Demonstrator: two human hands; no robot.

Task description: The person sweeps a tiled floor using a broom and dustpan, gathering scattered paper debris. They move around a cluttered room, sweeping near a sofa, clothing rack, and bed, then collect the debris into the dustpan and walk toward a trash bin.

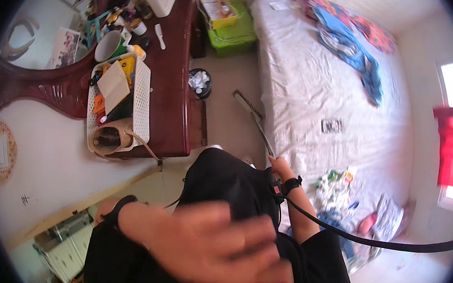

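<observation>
My right hand [282, 168] is wrapped round the handle of a long-handled broom [263, 135]. Its narrow, bristled head [247, 104] rests at the floor between the dresser and the bed. Close to the camera, in front of my black clothing, my left hand [217, 248] is raised with its fingers apart and nothing in it. Motion blurs that hand. Each wrist wears a black band.
At left stands a dark red dresser [169, 82] with a white basket [143, 96] of odds and ends. A small bin [207, 88] and a green box [234, 37] stand beyond. The bed [300, 94] at right carries clothes. A black cable [368, 240] crosses at right.
</observation>
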